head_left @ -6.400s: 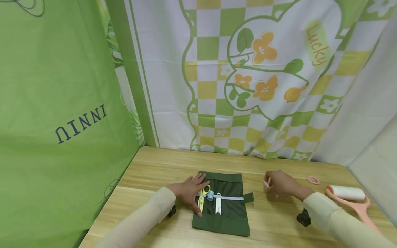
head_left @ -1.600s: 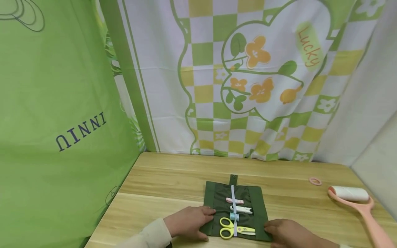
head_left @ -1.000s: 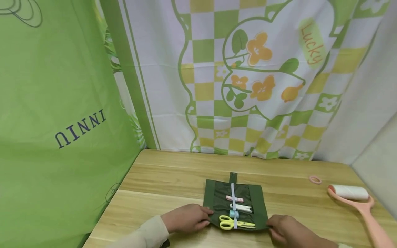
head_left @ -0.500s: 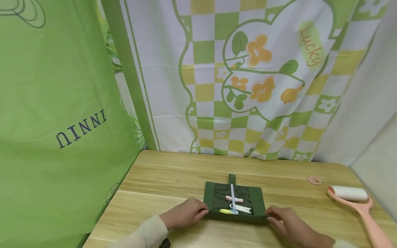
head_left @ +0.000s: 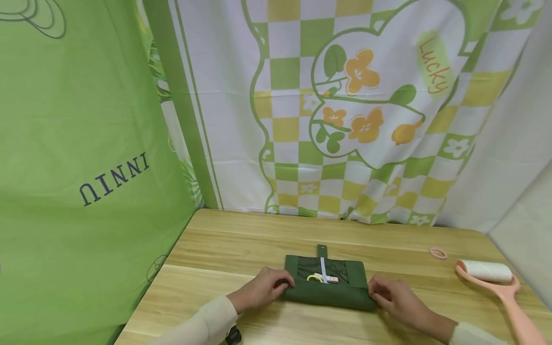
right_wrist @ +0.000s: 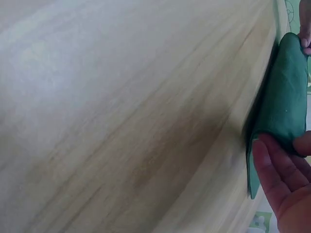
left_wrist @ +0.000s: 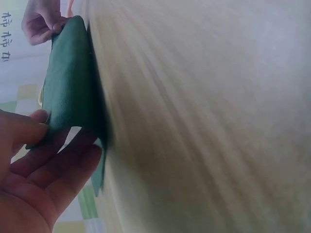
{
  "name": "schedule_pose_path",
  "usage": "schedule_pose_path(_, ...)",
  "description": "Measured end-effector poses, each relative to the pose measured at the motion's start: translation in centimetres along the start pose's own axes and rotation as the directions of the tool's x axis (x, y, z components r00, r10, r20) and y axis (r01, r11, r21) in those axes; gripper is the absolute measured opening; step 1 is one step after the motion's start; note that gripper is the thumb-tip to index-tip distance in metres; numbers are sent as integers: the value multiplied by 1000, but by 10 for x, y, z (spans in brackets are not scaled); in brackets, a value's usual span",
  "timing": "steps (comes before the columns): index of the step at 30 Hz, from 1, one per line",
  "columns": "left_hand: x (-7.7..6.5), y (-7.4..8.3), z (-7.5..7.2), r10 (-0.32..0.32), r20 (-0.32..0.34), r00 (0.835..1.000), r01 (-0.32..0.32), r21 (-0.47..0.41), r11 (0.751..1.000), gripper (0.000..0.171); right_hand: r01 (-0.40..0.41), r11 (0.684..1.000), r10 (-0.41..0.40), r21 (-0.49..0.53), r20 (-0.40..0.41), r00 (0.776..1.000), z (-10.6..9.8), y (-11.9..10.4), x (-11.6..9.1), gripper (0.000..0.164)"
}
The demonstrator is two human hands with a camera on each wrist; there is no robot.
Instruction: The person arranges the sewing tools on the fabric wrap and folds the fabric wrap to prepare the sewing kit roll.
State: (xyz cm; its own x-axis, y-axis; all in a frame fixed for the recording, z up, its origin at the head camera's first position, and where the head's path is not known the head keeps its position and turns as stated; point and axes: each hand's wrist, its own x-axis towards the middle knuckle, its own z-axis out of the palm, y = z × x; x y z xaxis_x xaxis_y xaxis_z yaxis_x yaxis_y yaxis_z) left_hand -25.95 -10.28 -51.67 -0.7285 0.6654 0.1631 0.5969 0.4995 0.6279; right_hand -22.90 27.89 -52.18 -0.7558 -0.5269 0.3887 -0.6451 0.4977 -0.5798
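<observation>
On a wooden tabletop (head_left: 224, 249), green fabric sewing roll (head_left: 329, 294) half-furled between left hand (head_left: 262, 287), pinching its left end, and right hand (head_left: 398, 297), pinching its right end, yellow scissor loop (head_left: 315, 275) at its fold

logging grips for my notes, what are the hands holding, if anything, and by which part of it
The green pouch: the left hand holds one end of its folded part, the right hand the other.
</observation>
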Motion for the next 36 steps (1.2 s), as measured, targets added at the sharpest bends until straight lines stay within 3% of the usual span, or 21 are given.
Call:
schedule_pose_path(6,2,-7,3,-45,35,998,44,23,999,23,-3,999,6,-40,67,998,0,6,4,14)
schedule_pose_path(11,8,-6,6,-54,83,995,43,132,990,30,69,994,-61,-90,91,994,1,9,3,17)
schedule_pose_path(17,12,2,7,-93,181,979,31,322,946,47,154,974,-114,-167,227,967,0,11,2,39)
schedule_pose_path(21,12,7,7,-111,214,970,20,390,921,44,257,927,-180,-272,276,944,0,14,-1,41)
schedule_pose_path(24,12,7,8,-115,180,977,38,382,923,35,314,892,-236,-324,258,937,3,15,-2,40)
schedule_pose_path(29,13,-1,9,-116,73,991,90,290,953,18,313,878,-267,-361,172,948,6,16,1,36)
schedule_pose_path(33,13,-9,8,-105,49,993,90,248,965,13,300,837,-303,-458,68,951,7,13,2,35)
schedule_pose_path(36,11,-12,8,-84,39,996,73,233,970,11,306,813,-334,-496,34,942,7,11,3,34)
